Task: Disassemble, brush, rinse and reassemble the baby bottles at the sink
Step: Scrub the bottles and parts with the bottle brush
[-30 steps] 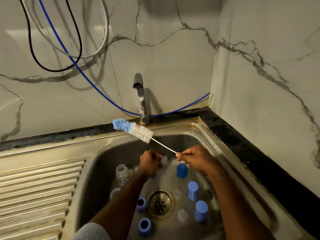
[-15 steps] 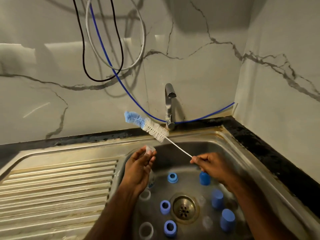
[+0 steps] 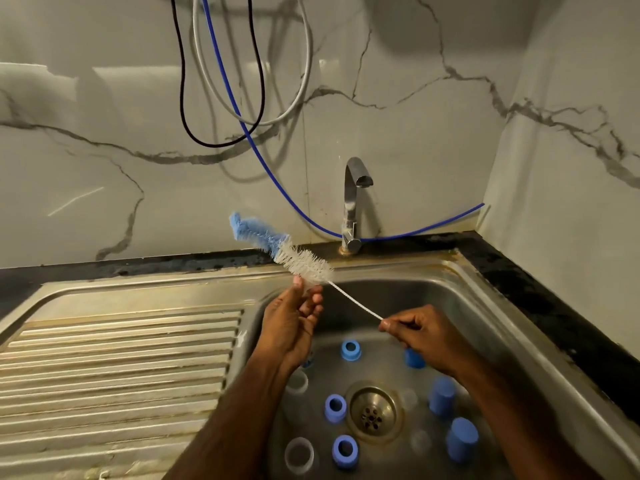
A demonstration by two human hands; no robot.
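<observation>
Right hand [image 3: 420,329] pinches bottle brush [image 3: 304,263] wire; left hand [image 3: 294,320] pinches a small clear teat [image 3: 309,285] against the bristles – far-left over the sink [image 3: 485,289]. Best: steady teat, twist gently.

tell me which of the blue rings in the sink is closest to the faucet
The blue ring lying farthest back in the basin, between the two hands. The other two sit nearer the viewer, left of the drain.

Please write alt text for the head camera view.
Over a steel sink, the right hand pinches a bottle brush by its wire handle while the left hand holds a small clear part at its bristles; blue rings and caps lie below.
</observation>
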